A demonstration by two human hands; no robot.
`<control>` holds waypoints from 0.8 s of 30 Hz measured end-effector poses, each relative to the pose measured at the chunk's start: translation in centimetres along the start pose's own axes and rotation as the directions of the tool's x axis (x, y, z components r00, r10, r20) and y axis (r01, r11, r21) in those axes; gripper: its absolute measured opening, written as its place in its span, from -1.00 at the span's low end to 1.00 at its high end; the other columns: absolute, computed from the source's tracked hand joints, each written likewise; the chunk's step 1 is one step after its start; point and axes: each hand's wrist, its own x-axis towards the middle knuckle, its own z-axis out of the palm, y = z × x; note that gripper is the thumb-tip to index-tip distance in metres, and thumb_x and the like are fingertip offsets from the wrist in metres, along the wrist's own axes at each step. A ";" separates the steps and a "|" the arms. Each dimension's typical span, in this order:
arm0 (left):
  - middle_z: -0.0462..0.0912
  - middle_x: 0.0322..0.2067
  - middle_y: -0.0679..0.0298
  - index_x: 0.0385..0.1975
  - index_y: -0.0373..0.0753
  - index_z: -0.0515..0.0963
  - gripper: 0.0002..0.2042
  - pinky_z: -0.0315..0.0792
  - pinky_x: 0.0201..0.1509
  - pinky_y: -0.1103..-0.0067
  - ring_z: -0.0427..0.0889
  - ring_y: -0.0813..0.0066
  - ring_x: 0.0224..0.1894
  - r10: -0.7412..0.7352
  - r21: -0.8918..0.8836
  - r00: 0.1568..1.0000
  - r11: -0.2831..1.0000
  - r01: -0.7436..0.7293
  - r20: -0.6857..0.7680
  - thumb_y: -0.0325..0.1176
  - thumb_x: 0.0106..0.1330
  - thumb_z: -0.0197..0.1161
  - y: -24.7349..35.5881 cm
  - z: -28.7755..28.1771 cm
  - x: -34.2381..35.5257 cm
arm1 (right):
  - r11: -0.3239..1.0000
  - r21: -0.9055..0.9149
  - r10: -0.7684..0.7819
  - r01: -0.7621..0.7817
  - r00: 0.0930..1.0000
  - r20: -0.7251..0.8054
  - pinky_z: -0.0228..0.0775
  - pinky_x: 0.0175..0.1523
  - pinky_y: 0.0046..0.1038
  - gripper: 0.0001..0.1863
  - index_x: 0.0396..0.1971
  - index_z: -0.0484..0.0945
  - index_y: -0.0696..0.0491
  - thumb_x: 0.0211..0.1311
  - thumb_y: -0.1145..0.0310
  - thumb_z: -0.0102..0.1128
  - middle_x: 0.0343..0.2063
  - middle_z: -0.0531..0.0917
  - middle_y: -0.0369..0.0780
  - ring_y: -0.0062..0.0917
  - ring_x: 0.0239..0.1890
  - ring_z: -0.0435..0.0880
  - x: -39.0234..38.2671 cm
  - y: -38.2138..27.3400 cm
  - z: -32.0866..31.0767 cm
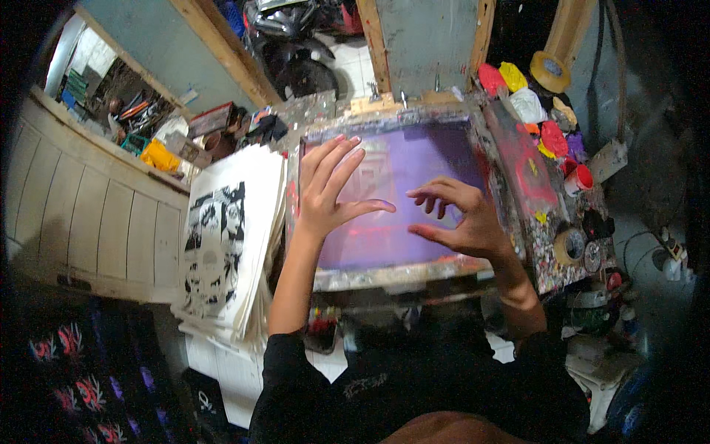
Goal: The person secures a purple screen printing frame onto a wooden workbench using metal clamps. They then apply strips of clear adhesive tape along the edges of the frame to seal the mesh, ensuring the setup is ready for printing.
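Note:
A screen-printing frame (399, 275) with a purple mesh (396, 159) lies in front of me on a paint-stained bench. Its rim is crusted with dried ink, and a faint pinkish image shows in the mesh. Above the mesh's left part hovers my left hand (325, 185), fingers stretched upward and thumb pointing right, holding nothing. My right hand (466, 214) is over the right part, fingers loosely curved and apart from the thumb, with no object between them. Metal clamps (404, 98) stand at the frame's far edge.
Left of the frame sits a stack of paper (222, 244), its top sheet printed in black. On the right are brown tape (550, 72), coloured bags (510, 78), a red-rimmed cup (579, 179) and another tape roll (570, 246). A motorcycle (296, 44) stands beyond the doorway.

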 end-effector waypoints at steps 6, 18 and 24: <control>0.59 0.06 0.16 0.06 -0.17 0.51 -0.24 0.38 0.15 0.30 0.52 0.15 0.12 -0.006 0.084 0.998 0.996 0.011 -0.058 0.14 -0.15 0.52 7.7 -4.4 -2.8 | 0.961 0.221 -0.177 0.168 0.984 0.024 0.43 -0.21 -0.54 -0.44 -0.02 0.61 0.13 -0.11 0.38 0.56 -0.19 0.63 -0.21 -0.53 -0.27 0.58 -4.2 -3.3 4.1; 0.57 0.11 0.17 0.15 -0.25 0.44 -0.10 0.33 0.24 0.26 0.48 0.12 0.18 -0.263 0.193 0.962 0.943 0.272 -0.068 0.13 -0.23 0.56 14.6 -11.8 -11.1 | 0.900 0.428 -0.070 -0.079 0.944 0.323 0.49 -0.24 -0.57 -0.55 -0.08 0.64 0.11 -0.06 0.39 0.51 -0.20 0.63 -0.22 -0.60 -0.23 0.61 -8.7 -5.6 11.5; 0.53 0.16 0.15 0.20 -0.28 0.40 -0.03 0.33 0.26 0.28 0.45 0.11 0.20 -0.512 0.248 0.854 0.819 0.517 -0.090 0.07 -0.29 0.61 17.9 -16.8 -18.4 | 0.828 0.489 -0.076 -0.276 0.807 0.586 0.44 -0.18 -0.59 -0.58 -0.05 0.59 0.17 0.04 0.49 0.45 -0.12 0.59 -0.22 -0.61 -0.20 0.57 -10.0 -6.6 17.6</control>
